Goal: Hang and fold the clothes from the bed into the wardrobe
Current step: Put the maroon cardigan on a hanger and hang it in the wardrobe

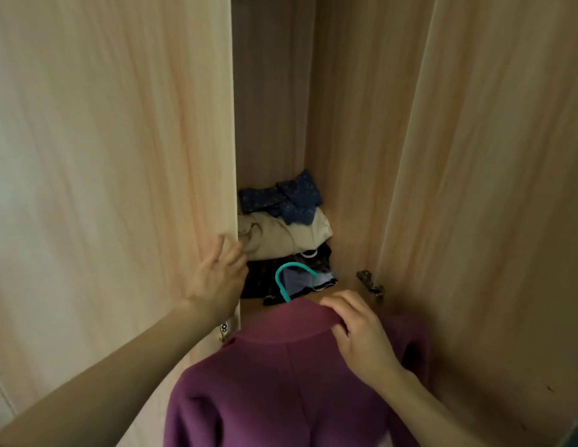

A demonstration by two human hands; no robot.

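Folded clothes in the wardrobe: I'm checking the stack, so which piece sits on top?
The dark blue dotted garment tops the pile, lying on the beige garment; dark patterned clothing sits lower.

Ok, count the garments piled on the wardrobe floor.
4 visible: navy dotted garment at the back on top, beige garment below it, dark patterned garment beneath that, pale blue piece in front. Others may be hidden.

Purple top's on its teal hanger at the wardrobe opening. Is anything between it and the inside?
Nothing visible blocks the opening: the left hand rests on the left door's edge and the right door stands open. The purple top, held by the right hand, hangs above piled clothes. No rail shows.
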